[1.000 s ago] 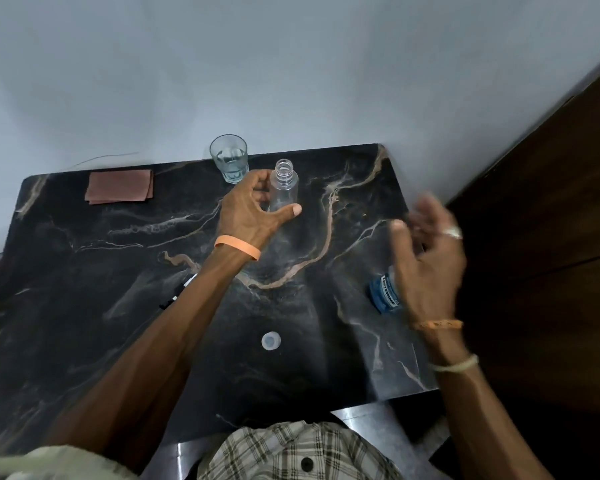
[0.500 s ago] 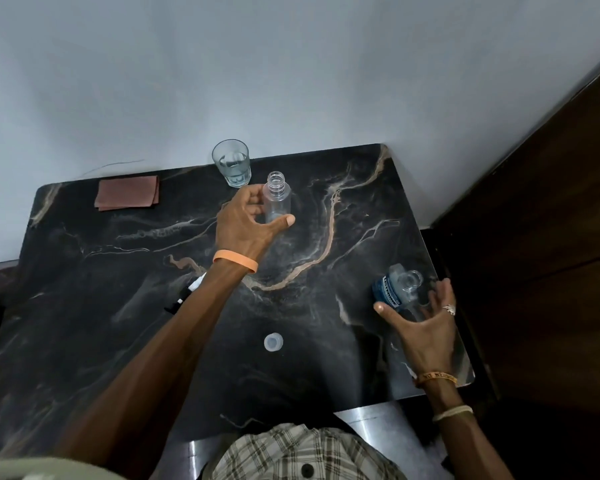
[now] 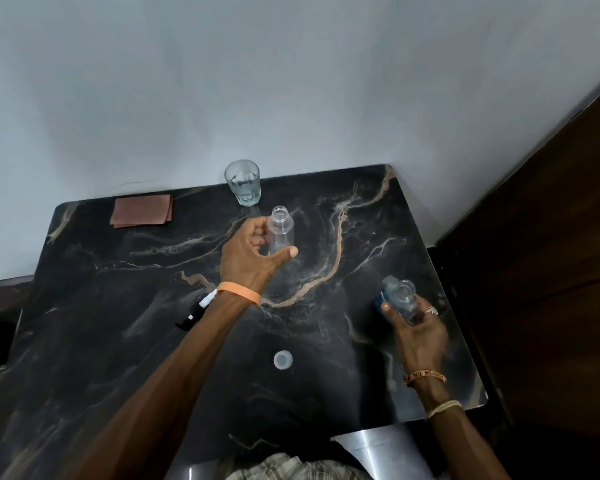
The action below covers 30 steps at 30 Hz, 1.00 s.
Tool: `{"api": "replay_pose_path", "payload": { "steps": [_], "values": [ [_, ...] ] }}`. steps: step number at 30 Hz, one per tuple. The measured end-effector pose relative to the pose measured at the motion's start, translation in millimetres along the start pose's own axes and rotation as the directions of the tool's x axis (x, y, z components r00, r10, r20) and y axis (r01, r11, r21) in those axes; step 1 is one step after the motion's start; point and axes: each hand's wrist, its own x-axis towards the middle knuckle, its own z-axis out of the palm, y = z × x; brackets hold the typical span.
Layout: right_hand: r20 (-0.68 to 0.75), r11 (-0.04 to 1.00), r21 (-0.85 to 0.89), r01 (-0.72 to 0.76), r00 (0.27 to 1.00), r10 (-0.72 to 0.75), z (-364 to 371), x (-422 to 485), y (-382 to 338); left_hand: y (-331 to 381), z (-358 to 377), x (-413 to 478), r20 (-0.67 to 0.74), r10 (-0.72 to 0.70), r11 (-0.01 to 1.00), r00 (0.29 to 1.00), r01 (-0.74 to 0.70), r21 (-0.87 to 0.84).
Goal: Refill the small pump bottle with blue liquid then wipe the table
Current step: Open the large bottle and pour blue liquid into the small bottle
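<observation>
Small pump bottle point(image 3: 280, 233) stands upright and uncapped toward the far side of the bench point(image 3: 118, 341), just in front of a glass point(image 3: 242, 181). The left hand point(image 3: 253, 258) has its grip clamped round the bottle's body. The right hand point(image 3: 418, 327) has its grip closed round the blue-labelled refill bottle point(image 3: 397, 299) near the bench's right edge, mouth open. Whether that bottle rests on the bench or is lifted I cannot tell. The chief risk, as I judge it, is the pour: the small bottle's neck is narrow and no funnel shows, so a quick tilt would send liquid down the outside and over the left hand. The two bottles are well apart, so the open refill must travel across, and a jolt could slop it. The glass is near enough for the left hand to knock. The pump head point(image 3: 196, 310) lies beside the left forearm and the loose cap point(image 3: 283, 360) nearer the front, so a sweeping arm could push either off. The folded cloth point(image 3: 142, 211) lies at the far left, out of quick reach.
</observation>
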Motion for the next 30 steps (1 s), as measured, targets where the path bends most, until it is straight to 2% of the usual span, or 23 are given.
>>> {"api": "replay_pose_path", "payload": {
  "steps": [5, 10, 15, 18, 21, 30],
  "values": [
    [0.046, 0.976, 0.047, 0.212, 0.976, -0.214, 10, -15, -76, 8, -32, 6, -0.005, 0.046, 0.998, 0.999, -0.046, -0.052],
    [0.08, 0.904, 0.042, 0.425, 0.901, -0.427, 18, -37, -179, 33, -75, 12, -0.026, 0.085, 0.992, 0.996, -0.087, -0.095],
    [0.057, 0.803, -0.042, 0.595, 0.803, -0.593, 22, -54, -263, 65, -110, 16, -0.074, 0.163, 0.978, 0.984, -0.171, -0.116],
    [-0.02, 0.675, -0.21, 0.707, 0.687, -0.726, 21, -65, -301, 81, -125, 12, -0.093, 0.199, 0.97, 0.975, -0.21, -0.122],
    [-0.036, 0.57, -0.327, 0.753, 0.593, -0.804, 16, -72, -326, 94, -138, 8, -0.099, 0.231, 0.962, 0.968, -0.242, -0.126],
    [-0.041, 0.436, -0.486, 0.758, 0.478, -0.877, -7, -78, -361, 120, -162, -3, -0.104, 0.298, 0.936, 0.949, -0.312, -0.162]
  ]
}}
